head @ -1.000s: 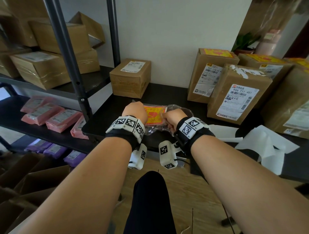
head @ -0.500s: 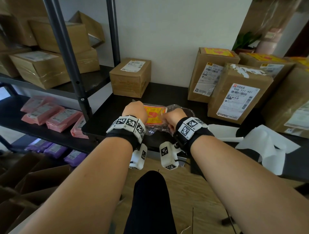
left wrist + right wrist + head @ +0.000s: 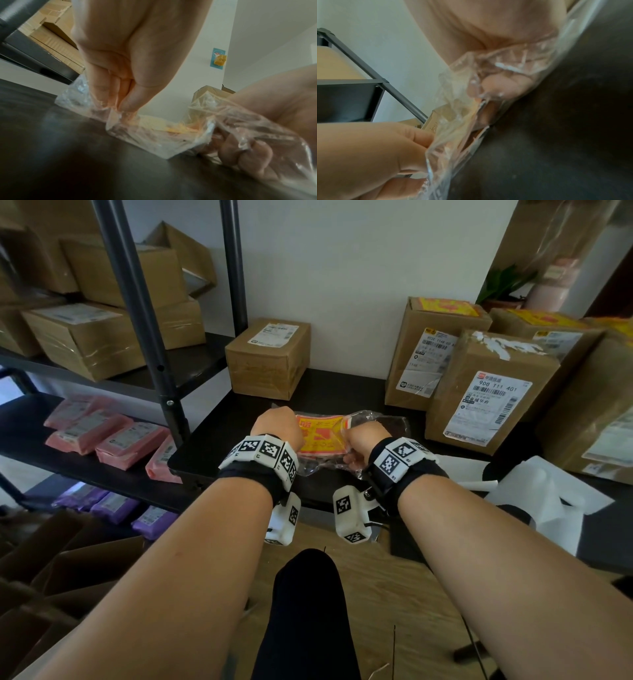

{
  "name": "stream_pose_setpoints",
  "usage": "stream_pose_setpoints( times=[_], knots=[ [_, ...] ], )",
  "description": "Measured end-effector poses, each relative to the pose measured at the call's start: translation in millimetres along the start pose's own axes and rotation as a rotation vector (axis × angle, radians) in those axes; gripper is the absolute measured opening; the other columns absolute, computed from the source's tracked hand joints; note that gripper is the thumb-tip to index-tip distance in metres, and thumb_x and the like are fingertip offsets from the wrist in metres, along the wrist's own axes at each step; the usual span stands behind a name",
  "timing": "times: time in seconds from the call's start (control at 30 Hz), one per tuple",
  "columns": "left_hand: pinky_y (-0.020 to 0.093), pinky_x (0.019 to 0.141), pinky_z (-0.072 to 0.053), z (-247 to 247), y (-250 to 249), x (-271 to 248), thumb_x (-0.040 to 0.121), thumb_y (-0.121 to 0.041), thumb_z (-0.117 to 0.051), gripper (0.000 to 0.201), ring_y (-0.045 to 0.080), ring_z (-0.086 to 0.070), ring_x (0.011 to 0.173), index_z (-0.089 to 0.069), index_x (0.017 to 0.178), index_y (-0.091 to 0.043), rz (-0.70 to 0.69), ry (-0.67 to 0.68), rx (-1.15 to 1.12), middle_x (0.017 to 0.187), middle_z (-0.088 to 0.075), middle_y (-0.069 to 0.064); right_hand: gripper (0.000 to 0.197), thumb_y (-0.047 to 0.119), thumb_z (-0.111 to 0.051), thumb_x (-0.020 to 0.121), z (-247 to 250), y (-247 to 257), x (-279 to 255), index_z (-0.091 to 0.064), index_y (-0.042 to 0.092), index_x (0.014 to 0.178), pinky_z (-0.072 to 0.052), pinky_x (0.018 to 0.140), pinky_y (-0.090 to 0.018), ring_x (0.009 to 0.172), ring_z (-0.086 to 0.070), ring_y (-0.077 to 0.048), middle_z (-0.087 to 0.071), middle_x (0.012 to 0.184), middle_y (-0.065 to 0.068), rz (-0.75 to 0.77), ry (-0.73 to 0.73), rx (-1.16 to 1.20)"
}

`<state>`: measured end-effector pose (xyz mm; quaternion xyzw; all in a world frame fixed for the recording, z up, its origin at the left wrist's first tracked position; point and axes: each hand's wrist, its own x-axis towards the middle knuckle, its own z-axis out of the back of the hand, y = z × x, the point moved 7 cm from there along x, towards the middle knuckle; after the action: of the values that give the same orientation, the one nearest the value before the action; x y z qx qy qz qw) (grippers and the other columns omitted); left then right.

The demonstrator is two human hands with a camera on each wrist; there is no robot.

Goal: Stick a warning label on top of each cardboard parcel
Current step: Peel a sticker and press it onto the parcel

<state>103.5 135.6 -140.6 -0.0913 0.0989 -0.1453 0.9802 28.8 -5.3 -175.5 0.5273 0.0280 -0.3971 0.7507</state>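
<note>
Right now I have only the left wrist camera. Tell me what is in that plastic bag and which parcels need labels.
Observer: In the head view, the clear bag holds a stack of yellow labels printed in red. The left hand and right hand both grip the bag.
Operator: Name a parcel without one.
Observer: The small box behind the bag has only a white shipping slip on top.
Operator: Now one that is done.
Observer: On the right, the tall box by the wall has a yellow sticker on top.
</note>
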Motion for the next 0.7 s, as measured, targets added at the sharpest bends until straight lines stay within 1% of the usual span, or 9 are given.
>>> stream_pose_setpoints(
  times=[0.1,0.17,0.23,0.27,0.33,0.4,0.47,0.6,0.7],
  knots=[
    [0.033,0.080,-0.049,0.3,-3.8,-3.3,0.095,-0.014,-0.054,0.024,0.025,-0.062,0.098,-0.057,0.115,-0.002,-0.018,0.002,0.010,0.102,-0.062,0.012,0.027,0.017,-0.044,0.101,8.8,4.1,-1.5,-0.050,0.013,0.076,-0.057,0.076,-0.038,0.068,-0.060,-0.023,-0.054,0.072,-0.007,0.116,-0.032,-0.015],
    [0.034,0.084,-0.050,0.8,-6.1,-5.2,0.095,-0.013,-0.053,0.025,0.026,-0.062,0.102,-0.056,0.117,-0.002,-0.019,0.005,0.010,0.107,-0.062,0.014,0.026,0.016,-0.047,0.099,19.9,5.5,-1.2,-0.051,0.013,0.073,-0.058,0.074,-0.035,0.075,-0.062,-0.024,-0.059,0.079,-0.007,0.160,-0.109,-0.072],
    [0.034,0.085,-0.049,2.0,-8.1,-6.4,0.095,-0.015,-0.052,0.029,0.026,-0.061,0.105,-0.054,0.120,-0.001,-0.015,0.021,0.017,0.113,-0.062,0.015,0.012,0.014,-0.056,0.093,32.1,6.3,0.8,-0.061,0.003,0.089,-0.060,0.072,-0.040,0.080,-0.068,-0.029,-0.068,0.089,-0.013,0.165,-0.161,-0.096],
    [0.033,0.083,-0.048,2.4,-9.5,-6.7,0.096,-0.016,-0.052,0.030,0.027,-0.061,0.106,-0.054,0.121,-0.001,-0.013,0.035,0.022,0.113,-0.061,0.015,0.013,0.012,-0.060,0.091,36.9,7.3,2.1,-0.062,0.001,0.096,-0.061,0.071,-0.042,0.078,-0.070,-0.030,-0.069,0.089,-0.016,0.172,-0.171,-0.072],
    [0.033,0.083,-0.047,0.5,-13.3,-6.3,0.096,-0.019,-0.052,0.031,0.027,-0.060,0.107,-0.054,0.121,-0.001,-0.016,0.076,0.036,0.111,-0.060,0.014,0.016,0.014,-0.064,0.090,42.7,9.5,-0.8,-0.062,0.002,0.101,-0.061,0.072,-0.042,0.076,-0.070,-0.030,-0.068,0.088,-0.016,0.189,-0.170,-0.068],
    [0.034,0.086,-0.047,-1.7,-16.9,-5.8,0.096,-0.021,-0.053,0.030,0.027,-0.060,0.108,-0.056,0.118,-0.001,-0.028,0.104,0.058,0.113,-0.061,0.015,0.016,0.020,-0.063,0.090,51.2,11.6,-5.6,-0.059,0.004,0.093,-0.059,0.079,-0.046,0.084,-0.070,-0.033,-0.069,0.093,-0.017,0.211,-0.228,-0.143],
    [0.034,0.086,-0.046,-3.9,-19.6,-4.7,0.096,-0.023,-0.054,0.030,0.027,-0.059,0.108,-0.056,0.116,-0.001,-0.033,0.106,0.074,0.116,-0.062,0.015,0.017,0.023,-0.060,0.091,54.6,12.1,-3.1,-0.056,0.007,0.086,-0.058,0.082,-0.048,0.087,-0.070,-0.035,-0.069,0.095,-0.017,0.224,-0.225,-0.154],
    [0.036,0.094,-0.045,-8.2,-22.0,-4.5,0.096,-0.027,-0.056,0.039,0.027,-0.057,0.117,-0.054,0.127,-0.002,-0.013,0.135,0.113,0.126,-0.059,0.015,0.032,0.028,-0.061,0.088,78.9,19.3,-18.6,-0.063,0.006,0.110,-0.060,0.079,-0.045,0.086,-0.070,-0.032,-0.070,0.101,-0.013,0.267,-0.307,-0.175],
    [0.035,0.094,-0.045,-5.3,-24.1,-5.3,0.095,-0.030,-0.056,0.043,0.027,-0.055,0.117,-0.052,0.128,-0.003,0.008,0.104,0.121,0.127,-0.057,0.013,0.033,0.023,-0.055,0.092,100.8,25.8,-33.1,-0.064,0.003,0.118,-0.057,0.087,-0.045,0.101,-0.067,-0.034,-0.067,0.111,-0.016,0.339,-0.353,-0.163]
  ],
)
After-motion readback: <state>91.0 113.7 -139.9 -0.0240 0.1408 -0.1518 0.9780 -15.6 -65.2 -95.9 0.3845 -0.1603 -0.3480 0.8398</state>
